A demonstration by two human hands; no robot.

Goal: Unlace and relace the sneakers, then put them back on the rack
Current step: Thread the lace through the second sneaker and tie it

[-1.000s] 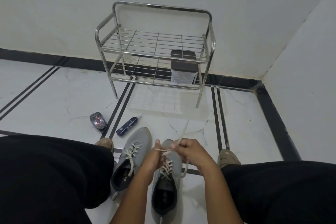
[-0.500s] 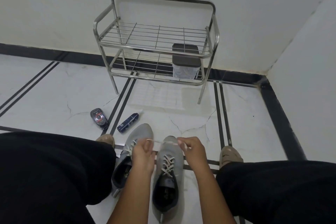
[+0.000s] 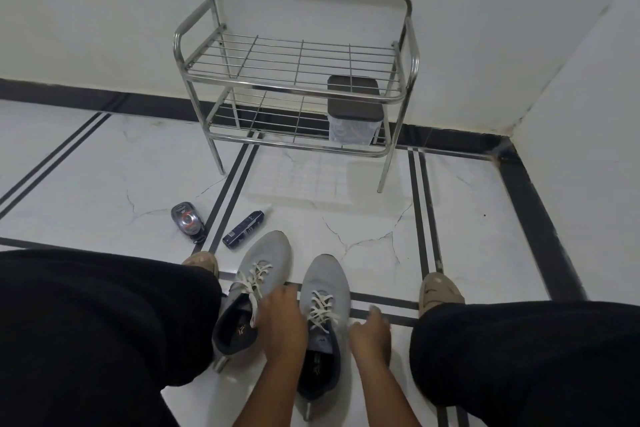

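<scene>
Flanking the right sneaker (image 3: 323, 302), both hands hang loose, gripping nothing. Left hand (image 3: 282, 321) lies between the sneakers; right hand (image 3: 370, 334) lies just right.

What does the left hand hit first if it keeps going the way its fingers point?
Probably bare floor: the left hand points forward through the gap between the two sneakers. Farther on stands the rack; depth unclear.

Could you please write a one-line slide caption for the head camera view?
Seated person's left hand and right hand flank the right grey sneaker on the floor, metal rack ahead.
</scene>
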